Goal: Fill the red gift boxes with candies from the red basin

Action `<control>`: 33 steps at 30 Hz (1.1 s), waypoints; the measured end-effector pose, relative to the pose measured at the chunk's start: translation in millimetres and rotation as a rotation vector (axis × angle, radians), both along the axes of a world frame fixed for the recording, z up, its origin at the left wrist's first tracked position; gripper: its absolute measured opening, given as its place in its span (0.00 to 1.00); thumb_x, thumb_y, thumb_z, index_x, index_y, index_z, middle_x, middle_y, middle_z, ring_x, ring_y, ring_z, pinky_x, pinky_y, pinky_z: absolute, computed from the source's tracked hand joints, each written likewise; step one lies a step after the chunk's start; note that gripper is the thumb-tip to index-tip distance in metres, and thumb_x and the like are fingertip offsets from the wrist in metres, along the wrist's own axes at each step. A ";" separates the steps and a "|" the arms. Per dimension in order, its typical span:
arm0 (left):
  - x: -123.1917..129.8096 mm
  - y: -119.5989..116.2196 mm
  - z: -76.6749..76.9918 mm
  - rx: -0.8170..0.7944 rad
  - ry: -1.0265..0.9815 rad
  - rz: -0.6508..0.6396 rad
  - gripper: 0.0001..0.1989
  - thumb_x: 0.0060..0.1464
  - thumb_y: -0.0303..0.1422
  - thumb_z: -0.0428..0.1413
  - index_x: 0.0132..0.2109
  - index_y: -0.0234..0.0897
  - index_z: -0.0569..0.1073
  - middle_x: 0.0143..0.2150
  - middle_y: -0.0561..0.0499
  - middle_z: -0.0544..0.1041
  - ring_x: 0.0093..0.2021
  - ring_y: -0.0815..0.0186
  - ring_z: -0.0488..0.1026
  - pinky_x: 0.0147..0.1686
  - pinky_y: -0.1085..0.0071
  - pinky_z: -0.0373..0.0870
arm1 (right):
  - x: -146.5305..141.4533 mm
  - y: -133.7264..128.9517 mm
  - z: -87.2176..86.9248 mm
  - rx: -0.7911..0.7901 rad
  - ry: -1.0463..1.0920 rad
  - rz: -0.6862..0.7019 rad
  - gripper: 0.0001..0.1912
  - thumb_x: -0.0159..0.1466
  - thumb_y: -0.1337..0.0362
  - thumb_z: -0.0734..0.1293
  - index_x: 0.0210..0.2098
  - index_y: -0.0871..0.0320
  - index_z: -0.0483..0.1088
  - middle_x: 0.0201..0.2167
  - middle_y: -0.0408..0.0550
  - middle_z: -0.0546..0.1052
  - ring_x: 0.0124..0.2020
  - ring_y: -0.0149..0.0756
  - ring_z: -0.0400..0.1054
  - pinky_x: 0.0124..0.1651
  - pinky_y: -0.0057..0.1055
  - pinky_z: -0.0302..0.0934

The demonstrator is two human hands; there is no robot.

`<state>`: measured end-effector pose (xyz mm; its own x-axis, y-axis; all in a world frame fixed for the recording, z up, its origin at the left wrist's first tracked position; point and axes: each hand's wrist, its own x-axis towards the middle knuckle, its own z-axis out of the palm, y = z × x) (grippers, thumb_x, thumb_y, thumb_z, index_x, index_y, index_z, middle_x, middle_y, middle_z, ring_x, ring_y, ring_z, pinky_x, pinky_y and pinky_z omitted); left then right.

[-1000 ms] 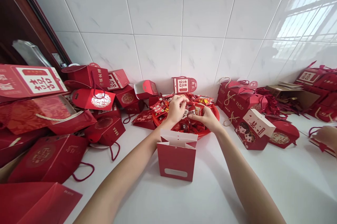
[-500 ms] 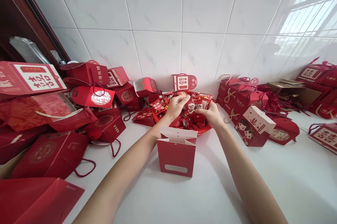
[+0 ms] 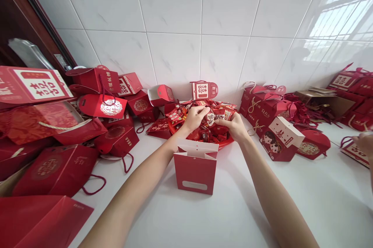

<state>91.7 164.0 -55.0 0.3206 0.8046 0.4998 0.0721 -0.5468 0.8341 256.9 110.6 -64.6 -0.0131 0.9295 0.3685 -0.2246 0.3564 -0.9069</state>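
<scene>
A red basin (image 3: 229,141) full of red-wrapped sweets stands near the tiled wall. Over it my left hand (image 3: 196,118) is closed, thumb and fingers pinched at the edge of a red and white sweet packet (image 3: 210,117). My right hand (image 3: 235,125) is closed on another red and white packet (image 3: 220,116), its thumb lying across the front. The two packets are side by side between my hands. In front of the basin, between my forearms, a red paper box (image 3: 195,172) stands upright with its top open.
Red gift boxes (image 3: 55,166) are piled at the left. More boxes (image 3: 264,108) stand right of the basin, beside a cardboard box (image 3: 326,100). Another person's hand (image 3: 364,143) is at the right edge, by a flat red box (image 3: 354,153).
Another person's hand has come into view at the right edge. The packets between my hands have turned slightly and show more of their white fronts. The upright box has not moved.
</scene>
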 end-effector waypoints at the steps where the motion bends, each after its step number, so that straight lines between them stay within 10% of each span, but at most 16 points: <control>1: 0.0 0.0 0.0 -0.021 -0.018 0.018 0.23 0.56 0.49 0.54 0.22 0.39 0.61 0.18 0.56 0.62 0.22 0.70 0.60 0.24 0.71 0.58 | -0.4 -0.3 0.5 -0.003 0.013 -0.001 0.18 0.46 0.60 0.80 0.36 0.57 0.78 0.36 0.46 0.83 0.36 0.44 0.78 0.45 0.42 0.72; 21: 2.4 -1.9 -8.8 0.159 0.543 -0.034 0.12 0.53 0.25 0.53 0.32 0.37 0.81 0.34 0.50 0.84 0.35 0.62 0.78 0.40 0.69 0.71 | -2.8 3.0 1.2 -0.023 0.194 -0.190 0.22 0.50 0.49 0.78 0.34 0.58 0.75 0.29 0.47 0.82 0.27 0.40 0.76 0.23 0.30 0.67; 33: -22.9 10.0 15.3 0.334 0.611 0.167 0.16 0.48 0.21 0.54 0.37 0.41 0.83 0.39 0.49 0.85 0.40 0.58 0.82 0.46 0.64 0.77 | -2.0 3.9 0.6 -0.044 0.206 -0.221 0.21 0.50 0.49 0.78 0.35 0.57 0.74 0.29 0.46 0.81 0.26 0.38 0.74 0.23 0.29 0.66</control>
<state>68.9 174.0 -39.7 0.5074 0.7029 0.4984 0.5780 -0.7066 0.4082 255.0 114.5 -64.0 0.2621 0.9168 0.3014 -0.3265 0.3781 -0.8663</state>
